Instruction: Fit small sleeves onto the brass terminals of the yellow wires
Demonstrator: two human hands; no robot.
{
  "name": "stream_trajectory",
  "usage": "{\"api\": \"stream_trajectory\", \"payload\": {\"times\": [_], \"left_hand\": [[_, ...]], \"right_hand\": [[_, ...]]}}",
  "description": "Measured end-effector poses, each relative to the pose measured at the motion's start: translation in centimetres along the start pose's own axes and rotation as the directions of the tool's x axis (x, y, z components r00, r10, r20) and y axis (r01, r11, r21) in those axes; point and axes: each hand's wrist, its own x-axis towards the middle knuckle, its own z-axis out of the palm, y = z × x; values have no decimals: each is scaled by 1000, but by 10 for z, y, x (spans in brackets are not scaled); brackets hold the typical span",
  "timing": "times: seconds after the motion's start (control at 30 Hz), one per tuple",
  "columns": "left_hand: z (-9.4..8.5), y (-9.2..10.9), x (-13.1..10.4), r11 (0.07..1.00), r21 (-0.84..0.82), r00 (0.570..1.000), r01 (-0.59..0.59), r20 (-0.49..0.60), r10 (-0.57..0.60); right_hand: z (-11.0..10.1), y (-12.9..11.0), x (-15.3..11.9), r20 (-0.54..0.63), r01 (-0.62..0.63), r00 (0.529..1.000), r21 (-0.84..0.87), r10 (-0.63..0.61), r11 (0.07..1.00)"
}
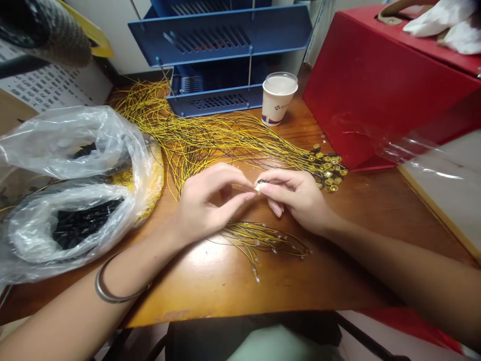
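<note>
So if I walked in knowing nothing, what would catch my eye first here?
Probably the sprawl of yellow wires fanned across the middle of the wooden table, their ends bunched beside the big red box at the right. At the centre, the left hand and right hand meet fingertip to fingertip, pinching something small between them. At the left lie clear plastic bags of small black parts.

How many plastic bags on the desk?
2, both left of the hands: the upper plastic bag near the desk's back-left, the lower plastic bag holding small black parts. More may be hidden off frame.
</note>
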Motion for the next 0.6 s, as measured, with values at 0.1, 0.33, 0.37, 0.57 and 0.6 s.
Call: {"api": "stream_trajectory", "payload": {"times": [0.1,0.33,0.37,0.57,0.6], "left_hand": [[-2,0,2,995,51,996,-84,15,84],[-4,-1,1,992,85,995,-95,42,91],[-5,-1,1,991,94,995,-94,46,90],[-5,-1,0,986,126,993,-110,61,103],[-5,-1,0,985,131,992,-116,65,108]], "right_hand": [[-1,0,0,34,-9,999,-9,9,1000],[-5,2,2,81,-6,997,-74,12,997],[-6,2,2,89,-2,996,-86,9,996],[-7,3,1,115,16,993,-112,-3,994],[-7,3,1,114,18,993,-109,-6,994]]}}
